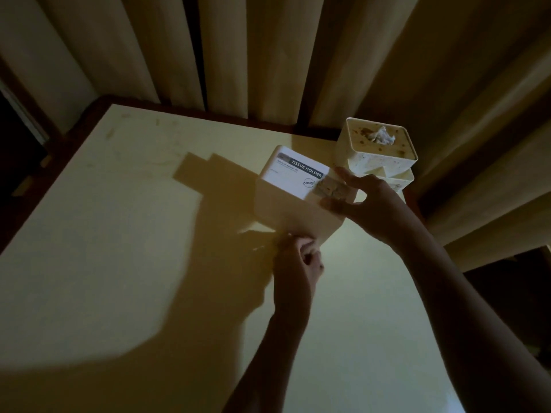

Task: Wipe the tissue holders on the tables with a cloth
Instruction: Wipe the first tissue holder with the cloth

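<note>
Dimly lit tabletop: tissue holder is tilted near the far edge, gripped by right hand fingers; left hand fingers are curled, contents indiscernible; slipping is risked if grip loosens

Smooth matt plastic tissue holder with glossy paper label, matt scuffed table, cloth curtains

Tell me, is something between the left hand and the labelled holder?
Nothing visible. The left hand is at the near lower edge of the labelled holder, which the right hand holds tilted. Too dark to see a cloth.
</note>
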A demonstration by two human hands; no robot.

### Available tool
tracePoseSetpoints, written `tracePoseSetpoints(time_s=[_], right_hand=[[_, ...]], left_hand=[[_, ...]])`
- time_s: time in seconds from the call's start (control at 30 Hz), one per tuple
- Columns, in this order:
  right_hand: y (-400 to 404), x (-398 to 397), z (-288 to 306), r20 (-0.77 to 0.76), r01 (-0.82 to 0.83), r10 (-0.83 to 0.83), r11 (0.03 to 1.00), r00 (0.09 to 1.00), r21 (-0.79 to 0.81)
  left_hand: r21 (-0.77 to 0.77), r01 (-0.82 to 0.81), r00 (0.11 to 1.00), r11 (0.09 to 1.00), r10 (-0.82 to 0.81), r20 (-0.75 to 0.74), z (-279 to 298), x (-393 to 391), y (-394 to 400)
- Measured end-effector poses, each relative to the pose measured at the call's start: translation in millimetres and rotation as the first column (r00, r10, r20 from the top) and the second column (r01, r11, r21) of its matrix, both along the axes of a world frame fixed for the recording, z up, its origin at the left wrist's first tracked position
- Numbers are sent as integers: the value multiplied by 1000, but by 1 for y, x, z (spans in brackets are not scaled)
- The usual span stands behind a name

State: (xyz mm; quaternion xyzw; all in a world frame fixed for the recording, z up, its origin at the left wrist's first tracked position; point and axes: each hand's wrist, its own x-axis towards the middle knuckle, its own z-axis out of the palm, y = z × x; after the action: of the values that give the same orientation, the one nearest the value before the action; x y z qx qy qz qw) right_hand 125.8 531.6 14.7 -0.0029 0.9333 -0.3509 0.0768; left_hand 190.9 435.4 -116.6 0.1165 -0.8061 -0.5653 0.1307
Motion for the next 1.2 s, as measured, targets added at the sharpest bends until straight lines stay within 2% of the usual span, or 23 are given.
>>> tracePoseSetpoints(time_s=[0.13, 0.23, 0.33, 0.4, 0.43, 0.47, 0.53, 0.63, 0.67, 0.73, 0.77, 0.83, 0.87, 0.93, 1.0, 1.1, 1.2], right_hand=[[-1, -1, -2, 1, -11, 11, 1000, 1000, 25], [-1, -1, -4, -3, -25, 25, 999, 1000, 35], [-1, -1, -4, -19, -41, 42, 998, 999, 40], [-1, 0, -4, -25, -43, 44, 998, 999, 39], [-1, 0, -4, -27, -43, 45, 998, 999, 43], [-1, -1, -4, -26, -43, 45, 998, 999, 52], [-1, 0, -4, -28, -44, 47, 997, 999, 70], [-2, 1, -3, -18, -39, 40, 997, 999, 60], [-3, 2, -2, -14, -31, 32, 998, 999, 55], [-4, 3, -3, -9, -24, 24, 998, 1000, 55], [-4, 3, -5, -15, -24, 25, 998, 1000, 60], [-4, 7, -10, -38, -26, 29, 997, 999, 66], [-6, 12, -12, -58, -28, 32, 998, 998, 62], [-10, 24, -16, -107, -20, 22, 999, 994, 26], [-14, 36, -23, -163, -12, 9, 1000, 987, -20], [-22, 56, -33, -217, -11, 2, 999, 976, -41], [-30, 77, -44, -276, 15, -50, 991, 960, -130]], left_hand=[[37, 66, 998, 997, -66, -21, -3, -8, -21], [133, -64, 997, 989, 59, 42, -9, -29, -51], [-51, -96, 995, 994, 97, 24, -19, -42, -64], [-284, -62, 996, 957, 42, -77, -24, -39, -54], [-367, -50, 993, 929, 7, -117, -27, -33, -44], [-381, -18, 993, 924, -27, -113, -27, -26, -33], [-338, 94, 989, 936, -127, -76, -26, -14, -17], [-135, 239, 970, 961, -243, -7, -22, -6, -26], [-11, 219, 976, 976, -219, -6, -17, -6, -38], [236, 44, 998, 971, -53, 31, -4, -7, -74], [254, -43, 997, 966, 26, 68, -2, -9, -96], [-40, -143, 983, 989, 147, 111, 3, -10, -139], [-209, -156, 979, 965, 180, 99, 6, -9, -155], [-314, -168, 977, 934, 201, 75, 27, -5, -168], [-256, -76, 996, 964, 85, 23, 50, -6, -164], [29, 151, 986, 988, -152, 64, 78, -12, -146], [2, 181, 981, 983, -181, 73, 81, -10, -140]])
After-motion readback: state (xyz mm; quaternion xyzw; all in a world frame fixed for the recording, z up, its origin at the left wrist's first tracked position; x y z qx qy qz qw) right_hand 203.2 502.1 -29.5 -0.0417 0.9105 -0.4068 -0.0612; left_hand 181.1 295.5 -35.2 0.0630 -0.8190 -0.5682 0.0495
